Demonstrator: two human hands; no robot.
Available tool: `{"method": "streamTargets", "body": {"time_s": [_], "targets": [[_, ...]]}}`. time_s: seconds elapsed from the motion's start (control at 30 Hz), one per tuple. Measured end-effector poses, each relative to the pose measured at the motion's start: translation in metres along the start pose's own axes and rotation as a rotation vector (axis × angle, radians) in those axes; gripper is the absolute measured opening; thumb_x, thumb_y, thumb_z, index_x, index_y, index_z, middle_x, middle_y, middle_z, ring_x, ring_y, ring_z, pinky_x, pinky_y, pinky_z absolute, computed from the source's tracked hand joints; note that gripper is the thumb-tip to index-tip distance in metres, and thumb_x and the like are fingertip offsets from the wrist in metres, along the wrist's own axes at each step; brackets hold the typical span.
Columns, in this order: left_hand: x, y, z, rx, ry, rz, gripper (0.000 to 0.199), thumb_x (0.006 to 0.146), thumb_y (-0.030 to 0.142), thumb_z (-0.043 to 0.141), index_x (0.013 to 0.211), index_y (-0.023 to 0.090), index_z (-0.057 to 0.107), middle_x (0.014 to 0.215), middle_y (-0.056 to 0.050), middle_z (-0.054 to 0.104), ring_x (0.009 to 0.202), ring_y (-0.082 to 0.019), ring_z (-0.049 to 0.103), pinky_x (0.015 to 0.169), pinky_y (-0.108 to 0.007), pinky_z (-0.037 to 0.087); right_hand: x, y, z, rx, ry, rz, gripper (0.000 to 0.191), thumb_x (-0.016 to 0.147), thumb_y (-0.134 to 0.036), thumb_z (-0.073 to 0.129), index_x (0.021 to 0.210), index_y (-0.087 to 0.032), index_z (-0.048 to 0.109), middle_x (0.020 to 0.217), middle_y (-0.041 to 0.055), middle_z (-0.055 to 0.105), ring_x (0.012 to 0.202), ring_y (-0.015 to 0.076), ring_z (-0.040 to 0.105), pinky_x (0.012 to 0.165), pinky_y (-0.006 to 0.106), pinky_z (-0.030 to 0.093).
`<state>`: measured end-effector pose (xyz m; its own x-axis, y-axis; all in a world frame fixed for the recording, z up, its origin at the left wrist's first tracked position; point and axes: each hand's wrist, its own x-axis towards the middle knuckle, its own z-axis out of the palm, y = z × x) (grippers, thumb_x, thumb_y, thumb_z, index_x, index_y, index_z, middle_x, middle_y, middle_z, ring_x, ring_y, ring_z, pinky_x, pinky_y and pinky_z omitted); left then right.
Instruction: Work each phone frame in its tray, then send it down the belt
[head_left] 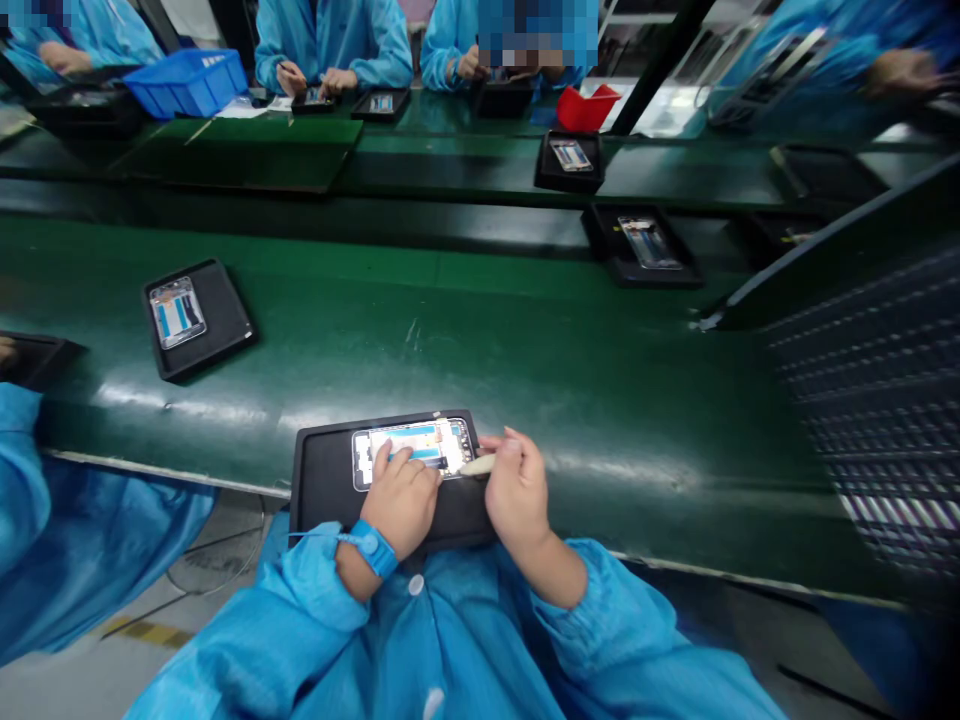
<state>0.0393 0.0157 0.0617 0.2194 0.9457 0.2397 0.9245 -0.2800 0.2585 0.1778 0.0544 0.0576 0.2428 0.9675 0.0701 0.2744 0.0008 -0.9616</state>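
Head cam feed, from my end: left hand (401,502) pressed flat on the phone (414,452) to pin it in its black tray (322,490), right hand (517,490) just apart, pinching a pale pry tool (477,465) at the edge.

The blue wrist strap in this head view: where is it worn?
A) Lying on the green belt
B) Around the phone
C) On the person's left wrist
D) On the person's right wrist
C: the blue wrist strap circles the wrist of the left hand, which rests on the phone in the black tray.
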Motion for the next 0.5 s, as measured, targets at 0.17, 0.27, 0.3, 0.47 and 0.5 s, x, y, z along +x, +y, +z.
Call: {"method": "streamTargets", "body": {"time_s": [0.17,0.27,0.3,0.47,0.5], "targets": [[0.002,0.001,-0.002,-0.016,-0.036,-0.012,0.023,0.084,0.020,0.041,0.079,0.019,0.063,0.075,-0.004,0.063,0.096,-0.022,0.051,0.097,-0.054,0.026,-0.009,0.011,0.003,0.070,-0.003,-0.044,0.030,0.086,-0.043,0.036,0.100,-0.017,0.040,0.079,0.0069,0.061,0.059,0.0147,0.058,0.045,0.026,0.049],[0.003,0.002,-0.003,-0.018,-0.079,-0.020,0.021,0.084,0.019,0.042,0.080,0.019,0.063,0.076,-0.004,0.063,0.097,-0.023,0.050,0.098,-0.055,0.025,-0.010,0.013,0.003,0.074,-0.001,-0.084,0.027,0.087,-0.040,0.036,0.100,-0.017,0.040,0.079,0.0062,0.060,0.058,0.0143,0.058,0.044,0.025,0.050],[0.003,0.003,-0.003,-0.014,-0.089,-0.022,0.021,0.084,0.018,0.042,0.080,0.019,0.063,0.076,-0.004,0.063,0.097,-0.023,0.050,0.097,-0.055,0.025,-0.010,0.013,0.003,0.068,0.001,-0.110,0.025,0.087,-0.038,0.036,0.100,-0.017,0.040,0.078,0.0060,0.060,0.060,0.0146,0.058,0.045,0.026,0.050],[0.003,0.006,-0.004,0.012,-0.115,-0.020,0.017,0.081,0.014,0.044,0.081,0.017,0.061,0.079,-0.005,0.062,0.097,-0.025,0.050,0.096,-0.055,0.026,-0.010,0.014,0.003,-0.032,0.053,-0.302,0.017,0.088,-0.030,0.035,0.100,-0.018,0.040,0.075,0.0047,0.061,0.071,0.0171,0.060,0.065,0.035,0.050],[0.003,0.007,-0.004,0.014,-0.120,-0.020,0.017,0.081,0.013,0.045,0.081,0.017,0.061,0.079,-0.005,0.062,0.098,-0.025,0.050,0.096,-0.056,0.026,-0.010,0.014,0.002,-0.053,0.057,-0.334,0.016,0.088,-0.028,0.035,0.100,-0.018,0.040,0.075,0.0045,0.061,0.072,0.0172,0.060,0.069,0.037,0.049]]}}
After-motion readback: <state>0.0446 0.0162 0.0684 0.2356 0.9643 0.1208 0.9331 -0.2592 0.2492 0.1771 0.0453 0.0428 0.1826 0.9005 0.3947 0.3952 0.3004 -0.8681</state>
